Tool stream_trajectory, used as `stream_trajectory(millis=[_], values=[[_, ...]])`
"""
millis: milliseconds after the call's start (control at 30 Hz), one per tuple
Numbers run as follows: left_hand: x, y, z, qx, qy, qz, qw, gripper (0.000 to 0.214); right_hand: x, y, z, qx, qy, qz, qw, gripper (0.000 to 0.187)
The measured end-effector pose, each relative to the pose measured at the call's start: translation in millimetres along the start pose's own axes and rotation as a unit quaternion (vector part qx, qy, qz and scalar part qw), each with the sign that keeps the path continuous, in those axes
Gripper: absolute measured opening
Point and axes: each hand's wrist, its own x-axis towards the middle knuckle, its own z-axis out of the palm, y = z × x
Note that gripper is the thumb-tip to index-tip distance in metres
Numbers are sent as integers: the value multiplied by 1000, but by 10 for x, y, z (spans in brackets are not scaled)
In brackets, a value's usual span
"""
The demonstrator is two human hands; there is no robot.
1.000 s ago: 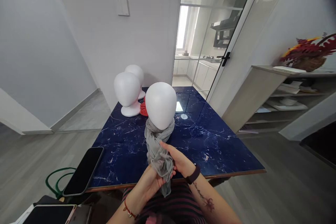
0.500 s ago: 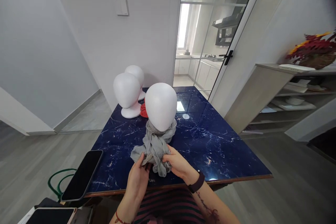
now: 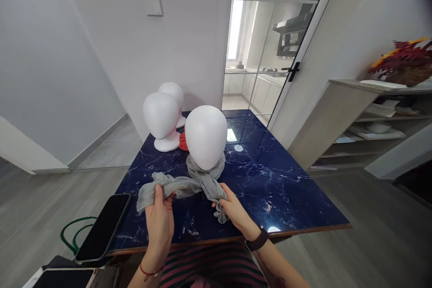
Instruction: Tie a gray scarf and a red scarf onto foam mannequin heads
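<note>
Fingers of the left hand (image 3: 160,220) pinch one end of the gray scarf (image 3: 184,186); those of the right hand (image 3: 234,209) grip the other, both in front of the white head (image 3: 206,137) whose neck it wraps. This looks like parting the ends; next likely calls for a firm hold. Left of the head lie a phone (image 3: 104,227) and, further back, red cloth (image 3: 182,141) and two more heads (image 3: 161,116), seemingly blocking neither hand.
</note>
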Motion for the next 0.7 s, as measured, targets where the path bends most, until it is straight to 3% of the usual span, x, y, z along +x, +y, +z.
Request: stream_trajectory(millis=[167, 267, 333, 467, 567, 700], values=[[-198, -187, 178, 50, -128, -46, 989, 22, -39, 102, 10, -80, -5, -53, 995, 43], [-228, -294, 223, 148, -191, -9, 970, 21, -52, 129, 8, -99, -12, -76, 992, 37], [-201, -355, 231, 232, -261, 59, 935, 23, -61, 123, 4, -106, -18, -89, 990, 38], [-103, -503, 209, 375, -394, 184, 819, 47, -87, 89, 23, -90, -9, -99, 991, 47], [-16, -559, 188, 462, -413, 204, 758, 49, -114, 62, 65, -49, -10, -66, 997, 49], [109, -393, 160, 515, -417, 183, 726, 36, -144, 29, 118, 31, -25, -28, 999, 49]])
